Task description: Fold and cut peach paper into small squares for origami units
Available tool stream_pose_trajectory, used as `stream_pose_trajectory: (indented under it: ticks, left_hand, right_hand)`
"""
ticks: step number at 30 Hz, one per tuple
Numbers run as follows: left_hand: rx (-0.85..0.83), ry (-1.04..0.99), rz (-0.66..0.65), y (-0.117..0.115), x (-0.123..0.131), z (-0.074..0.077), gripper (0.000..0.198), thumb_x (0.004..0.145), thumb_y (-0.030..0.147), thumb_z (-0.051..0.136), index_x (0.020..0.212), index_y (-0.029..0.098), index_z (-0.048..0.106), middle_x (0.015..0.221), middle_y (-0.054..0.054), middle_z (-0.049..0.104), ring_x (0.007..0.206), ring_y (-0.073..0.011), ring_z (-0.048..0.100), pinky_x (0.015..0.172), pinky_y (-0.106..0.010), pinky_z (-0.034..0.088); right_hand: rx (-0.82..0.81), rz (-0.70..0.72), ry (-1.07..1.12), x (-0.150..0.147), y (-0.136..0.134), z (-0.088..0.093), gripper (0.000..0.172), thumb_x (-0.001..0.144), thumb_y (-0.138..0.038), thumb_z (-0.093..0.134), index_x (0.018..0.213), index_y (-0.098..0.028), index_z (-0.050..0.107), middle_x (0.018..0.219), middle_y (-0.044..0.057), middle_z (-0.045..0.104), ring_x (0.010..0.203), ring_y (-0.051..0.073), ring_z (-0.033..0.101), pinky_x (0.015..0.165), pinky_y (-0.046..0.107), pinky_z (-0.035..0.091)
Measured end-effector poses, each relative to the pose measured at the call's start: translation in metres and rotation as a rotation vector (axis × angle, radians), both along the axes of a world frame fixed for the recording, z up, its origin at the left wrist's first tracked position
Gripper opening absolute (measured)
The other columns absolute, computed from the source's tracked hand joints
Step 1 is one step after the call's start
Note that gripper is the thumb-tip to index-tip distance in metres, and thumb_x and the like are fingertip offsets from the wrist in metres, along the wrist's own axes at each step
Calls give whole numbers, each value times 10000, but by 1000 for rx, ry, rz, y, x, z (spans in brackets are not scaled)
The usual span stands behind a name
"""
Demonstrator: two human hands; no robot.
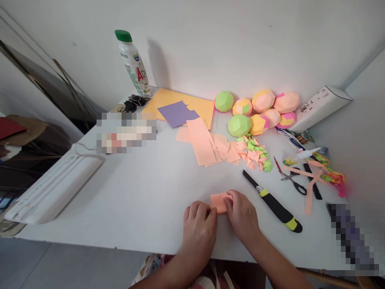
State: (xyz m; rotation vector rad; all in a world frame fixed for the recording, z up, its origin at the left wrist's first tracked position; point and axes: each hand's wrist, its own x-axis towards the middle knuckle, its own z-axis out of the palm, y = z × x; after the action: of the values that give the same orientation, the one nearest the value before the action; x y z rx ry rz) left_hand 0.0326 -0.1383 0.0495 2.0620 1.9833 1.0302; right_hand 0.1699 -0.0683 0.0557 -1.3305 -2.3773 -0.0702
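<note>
A small folded piece of orange paper [219, 202] lies near the table's front edge, between my hands. My left hand [199, 224] has its fingers curled and pressed together at the paper's left end. At the right end, my right hand [242, 214] pinches the paper between thumb and fingers. Just right of that hand rests a black and yellow-green utility knife [276, 206] with its blade extended. Behind the hands are peach paper strips [200, 142] and a heap of small folded green and peach pieces [254, 152].
Several faceted paper balls [239, 125] sit near the wall, beside a white box [321, 108]. Scissors [296, 182] lie at right. Purple paper [177, 113], a bottle [135, 70] and a white device [57, 188] are farther left.
</note>
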Motion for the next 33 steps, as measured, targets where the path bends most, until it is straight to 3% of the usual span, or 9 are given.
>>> stream_pose_trajectory:
  ticks: [7,12,18,33]
  left_hand:
    - [33,-23,-58,1,-1,-3,235,878,21,416,891,126,627,1085,-118,618,1031,-280,507,838,-420,419]
    - [24,68,-101,2,-7,-3,243,896,35,396,918,119,623,1067,-118,629,1018,-278,522,813,-406,439]
    - [39,101,-194,6,-17,-1,302,927,48,337,1096,82,584,1048,-127,626,999,-260,518,791,-387,460]
    - [3,98,-154,7,-14,-3,275,906,46,360,1007,106,609,1102,-135,619,988,-270,508,796,-407,451]
  right_hand:
    - [-64,36,-31,-4,0,8,240,955,-167,367,779,-187,529,688,25,589,655,157,555,617,269,420]
    - [-83,20,-56,-5,-2,8,229,953,-167,389,778,-180,536,691,27,570,658,159,535,609,270,400]
    - [-66,0,-69,-5,-5,7,223,959,-167,391,804,-172,551,684,27,555,652,161,519,609,278,393]
    - [-93,-1,-132,-6,-3,8,257,965,-161,366,789,-177,552,675,30,547,651,164,519,595,281,386]
